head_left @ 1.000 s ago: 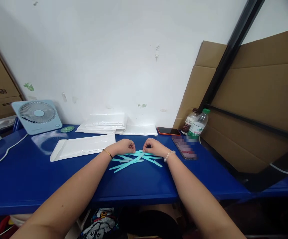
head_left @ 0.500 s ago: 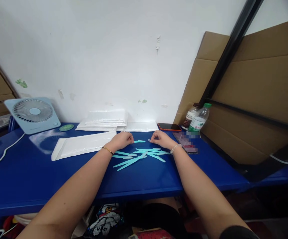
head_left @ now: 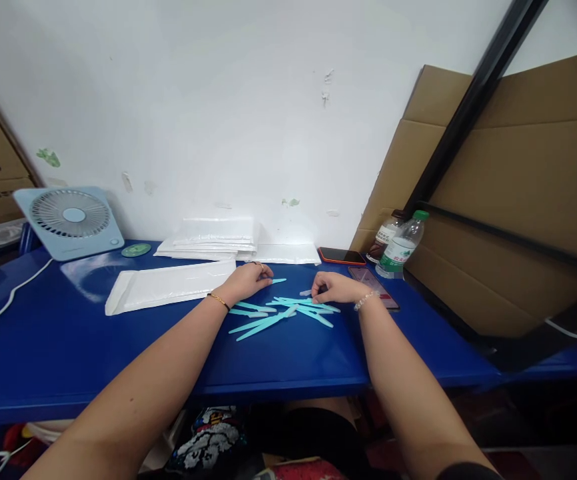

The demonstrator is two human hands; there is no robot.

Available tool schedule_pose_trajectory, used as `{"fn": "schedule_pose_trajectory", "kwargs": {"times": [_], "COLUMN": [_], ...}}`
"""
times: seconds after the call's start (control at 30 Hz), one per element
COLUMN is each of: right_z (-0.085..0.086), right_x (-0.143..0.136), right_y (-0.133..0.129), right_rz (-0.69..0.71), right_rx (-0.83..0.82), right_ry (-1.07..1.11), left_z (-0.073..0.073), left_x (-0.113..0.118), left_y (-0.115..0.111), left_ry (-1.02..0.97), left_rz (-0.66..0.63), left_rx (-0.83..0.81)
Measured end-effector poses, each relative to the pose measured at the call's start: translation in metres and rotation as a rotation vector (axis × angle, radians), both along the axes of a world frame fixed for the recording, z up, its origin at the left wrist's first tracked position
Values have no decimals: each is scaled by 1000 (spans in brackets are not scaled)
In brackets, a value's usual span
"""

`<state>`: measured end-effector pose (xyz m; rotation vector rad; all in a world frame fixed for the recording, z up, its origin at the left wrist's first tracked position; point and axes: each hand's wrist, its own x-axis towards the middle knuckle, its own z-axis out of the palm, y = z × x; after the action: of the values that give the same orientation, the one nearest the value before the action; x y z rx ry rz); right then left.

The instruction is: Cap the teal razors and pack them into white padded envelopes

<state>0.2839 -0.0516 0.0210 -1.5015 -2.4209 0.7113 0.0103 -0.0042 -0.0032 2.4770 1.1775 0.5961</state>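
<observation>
My left hand [head_left: 247, 281] is closed, pinching a thin turquoise eyebrow razor [head_left: 279, 281] whose end sticks out to the right past the fingertips. To its right, my right hand [head_left: 337, 288] is closed too. A small translucent cap [head_left: 305, 293] juts from its pinched fingers, low over the far right of the pile. That pile of several turquoise eyebrow razors [head_left: 263, 325] lies loosely crossed on the blue table [head_left: 288, 363], in front of and between both hands. Fingers hide parts of both held things.
A white padded mailer [head_left: 161, 288] lies left of my left hand, with a stack of white mailers [head_left: 208, 239] behind. A blue fan [head_left: 71, 220] and green disc [head_left: 136, 250] are at the left. Two phones [head_left: 342, 256] and two bottles [head_left: 402, 247] stand or lie at the right.
My right hand has come down and nearer, away from my left hand, bringing the translucent cap to the pile's far edge. My left hand keeps its razor almost in place. The view shifted slightly.
</observation>
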Motion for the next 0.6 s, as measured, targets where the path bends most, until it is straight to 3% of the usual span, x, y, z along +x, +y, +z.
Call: {"fn": "schedule_pose_trajectory", "kwargs": {"times": [0.23,0.4,0.6], "right_z": [-14,-19,-25], "right_x": [-2,0,-4], "right_y": [8,15,19], "right_rz": [9,-14,-16], "right_rx": [77,252,227], "right_ry": [50,98,-18], "left_z": [3,-3,-8], "left_x": [23,35,44], "left_y": [-20,-26,-26], "left_ry": [-34,4,82], "left_rz": [-108,-81,-63], "left_rx": [5,-46,2]}}
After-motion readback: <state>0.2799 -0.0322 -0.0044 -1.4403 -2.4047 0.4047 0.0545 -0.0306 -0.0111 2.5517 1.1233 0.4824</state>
